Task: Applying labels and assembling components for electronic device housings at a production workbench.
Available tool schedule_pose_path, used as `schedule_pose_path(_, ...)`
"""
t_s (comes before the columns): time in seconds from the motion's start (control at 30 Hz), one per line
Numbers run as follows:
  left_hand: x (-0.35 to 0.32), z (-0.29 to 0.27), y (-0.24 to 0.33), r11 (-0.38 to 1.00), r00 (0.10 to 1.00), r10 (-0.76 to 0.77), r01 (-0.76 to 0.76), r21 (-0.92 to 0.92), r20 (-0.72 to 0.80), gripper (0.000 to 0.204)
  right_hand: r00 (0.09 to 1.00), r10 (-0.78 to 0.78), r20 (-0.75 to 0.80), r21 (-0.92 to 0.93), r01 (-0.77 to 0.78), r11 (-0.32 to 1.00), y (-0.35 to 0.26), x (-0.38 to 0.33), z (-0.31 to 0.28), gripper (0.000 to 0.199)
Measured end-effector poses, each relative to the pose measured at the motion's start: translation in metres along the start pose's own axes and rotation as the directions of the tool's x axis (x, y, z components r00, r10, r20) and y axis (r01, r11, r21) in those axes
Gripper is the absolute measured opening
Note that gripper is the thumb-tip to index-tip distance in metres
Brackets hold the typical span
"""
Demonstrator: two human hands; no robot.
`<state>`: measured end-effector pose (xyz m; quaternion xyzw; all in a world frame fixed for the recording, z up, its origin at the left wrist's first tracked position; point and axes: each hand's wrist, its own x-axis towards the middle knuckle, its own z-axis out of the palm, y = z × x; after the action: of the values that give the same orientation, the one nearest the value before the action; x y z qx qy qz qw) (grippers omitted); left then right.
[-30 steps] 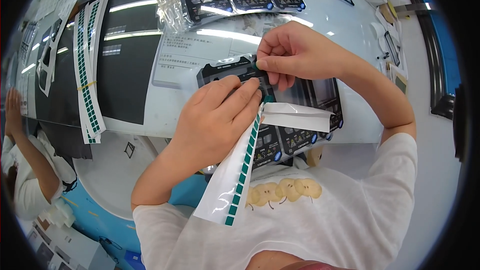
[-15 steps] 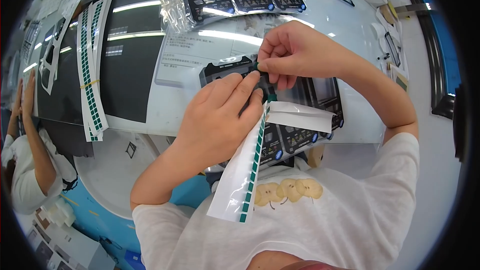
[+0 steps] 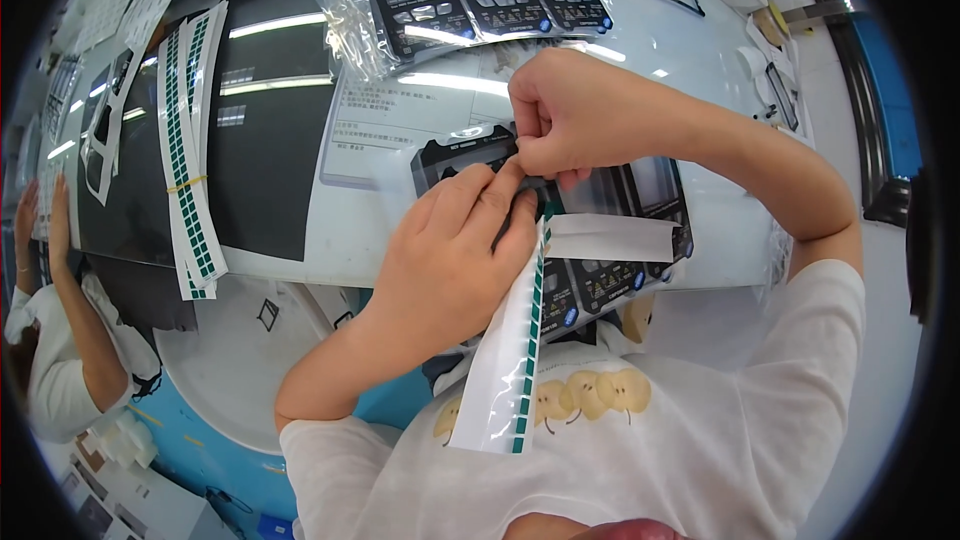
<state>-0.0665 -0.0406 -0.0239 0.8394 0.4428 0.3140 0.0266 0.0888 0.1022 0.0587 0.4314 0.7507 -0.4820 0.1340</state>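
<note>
In front of me lies a sheet of black printed panels with clear windows. My left hand rests over its left part, fingertips near the upper edge. A white backing strip with a row of small green stickers hangs from under my left thumb, held by that hand, its lower end in front of my shirt. A bare white strip sticks out to the right across the panels. My right hand is closed in a pinch against my left fingertips at the panel's upper edge; what it pinches is hidden.
More black panels in clear film lie at the back. To the left are a dark sheet and a banded bundle of green-sticker strips. A printed page lies mid-table. Another person's hands show at far left.
My right fingers have curled in closer to my left fingertips, and the green bit seen at them earlier is hidden. The whole view has shifted slightly; the sticker strip hangs more upright.
</note>
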Motion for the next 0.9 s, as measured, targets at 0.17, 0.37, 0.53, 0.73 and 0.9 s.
schedule_pose_path(0.17, 0.006, -0.002, -0.003, 0.999, 0.999, 0.035, -0.035, -0.031, -0.005, 0.024, 0.998, -0.070, -0.001, 0.005, 0.070, 0.998, 0.008, 0.002, -0.001, 0.012)
schedule_pose_path(0.37, 0.007, -0.002, -0.008, 0.999, 0.999, 0.050, -0.050, -0.018, -0.006, 0.032, 0.986, -0.166, -0.019, 0.177, 0.167, 0.970, 0.026, 0.000, 0.001, 0.012)
schedule_pose_path(0.53, 0.005, -0.004, -0.005, 0.998, 0.998, 0.064, -0.064, 0.010, -0.011, 0.030, 0.982, -0.186, -0.029, 0.141, 0.188, 0.972, 0.025, -0.002, 0.002, 0.012)
schedule_pose_path(0.73, 0.003, -0.002, -0.005, 0.997, 0.997, 0.079, -0.079, 0.022, -0.008, 0.025, 0.994, -0.108, 0.012, 0.119, 0.106, 0.987, 0.019, -0.005, -0.005, 0.011)
schedule_pose_path(0.9, 0.000, 0.000, -0.010, 0.997, 0.999, 0.040, -0.039, -0.074, 0.002, 0.035, 0.981, -0.023, -0.191, 0.254, 0.072, 0.964, 0.050, -0.055, -0.029, 0.013)
